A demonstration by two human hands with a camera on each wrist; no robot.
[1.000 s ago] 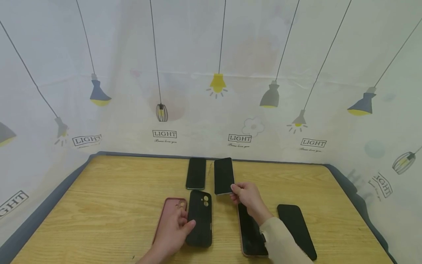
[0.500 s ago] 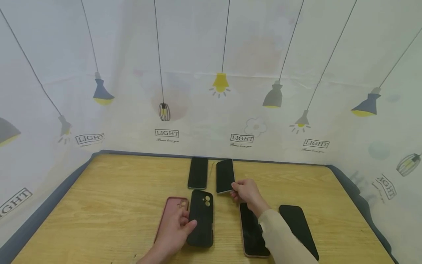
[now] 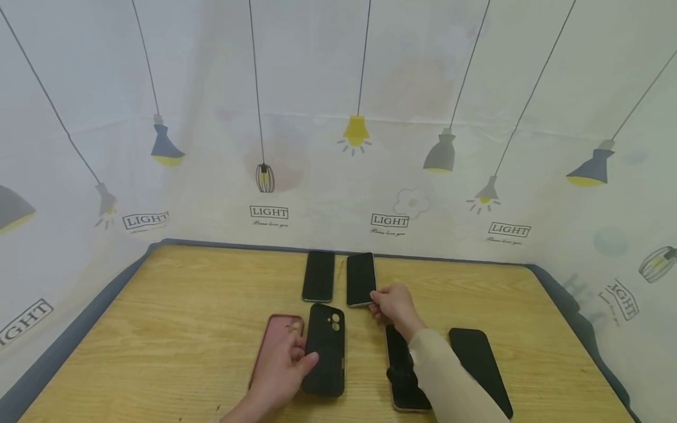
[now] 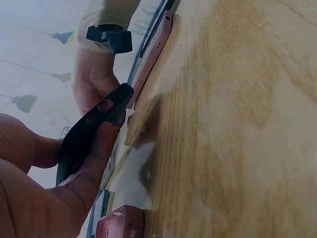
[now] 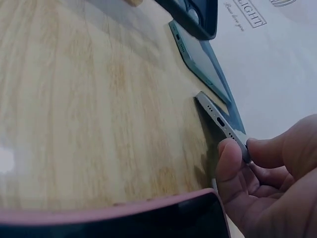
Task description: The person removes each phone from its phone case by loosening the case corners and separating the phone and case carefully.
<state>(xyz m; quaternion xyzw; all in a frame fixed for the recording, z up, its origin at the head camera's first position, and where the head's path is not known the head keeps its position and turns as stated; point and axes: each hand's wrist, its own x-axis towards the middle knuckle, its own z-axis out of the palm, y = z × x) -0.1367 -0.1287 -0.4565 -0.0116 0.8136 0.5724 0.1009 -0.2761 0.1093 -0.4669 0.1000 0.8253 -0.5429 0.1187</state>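
Note:
My left hand [image 3: 280, 370] grips a black phone case [image 3: 325, 352] by its left edge, thumb over the near face. In the left wrist view the case [image 4: 81, 136] is raised off the table, its end with a port hole and small holes showing. My right hand [image 3: 396, 302] pinches a phone [image 3: 361, 279] with a black screen at its near right corner. The right wrist view shows that phone's silver edge [image 5: 220, 120] between thumb and finger, tilted with the near end lifted. A pink phone case [image 3: 272, 338] lies partly beneath my left hand.
Another phone [image 3: 318, 276] lies at the back, left of the pinched one. Under my right forearm is a pink-edged phone [image 3: 411, 400]; right of it lies a black flat phone-shaped piece [image 3: 478, 358]. A printed cloth [image 3: 328, 229] stands behind the wooden table [image 3: 158, 329].
The near end of the phone in my right hand has come down slightly toward the table. My left hand keeps its grip on the black case. The head view has shifted a little.

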